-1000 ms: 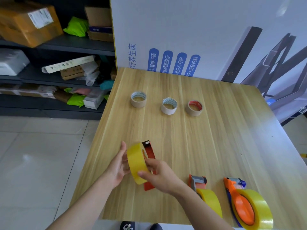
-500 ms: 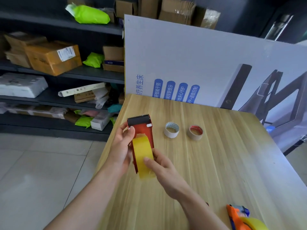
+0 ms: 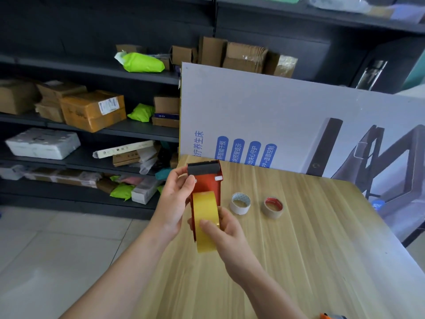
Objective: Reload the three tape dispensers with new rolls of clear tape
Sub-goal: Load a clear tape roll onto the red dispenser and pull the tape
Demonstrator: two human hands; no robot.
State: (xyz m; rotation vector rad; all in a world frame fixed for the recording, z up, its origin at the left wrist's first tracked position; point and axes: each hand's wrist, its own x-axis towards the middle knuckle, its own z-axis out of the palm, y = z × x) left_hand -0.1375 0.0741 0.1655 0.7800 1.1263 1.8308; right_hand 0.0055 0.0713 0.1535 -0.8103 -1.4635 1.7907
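I hold a red tape dispenser (image 3: 208, 180) upright above the wooden table (image 3: 310, 249), its black roller and toothed blade at the top. A yellowish clear tape roll (image 3: 205, 221) sits in its lower part. My left hand (image 3: 176, 201) grips the dispenser's left side near the roller. My right hand (image 3: 224, 233) holds the roll from the right, thumb pressed on its face. Two spent cardboard cores lie on the table: a white one (image 3: 240, 203) and a red-rimmed one (image 3: 273, 207). An orange dispenser's tip (image 3: 331, 316) shows at the bottom edge.
A large white printed board (image 3: 287, 125) stands along the table's far edge. Dark shelves (image 3: 80, 125) with cardboard boxes and green bags fill the left and back. Pale tiled floor (image 3: 57, 261) lies left of the table.
My view has tilted upward and both hands have lifted the dispenser with its roll off the table to chest height. The other two dispensers have dropped almost out of view.
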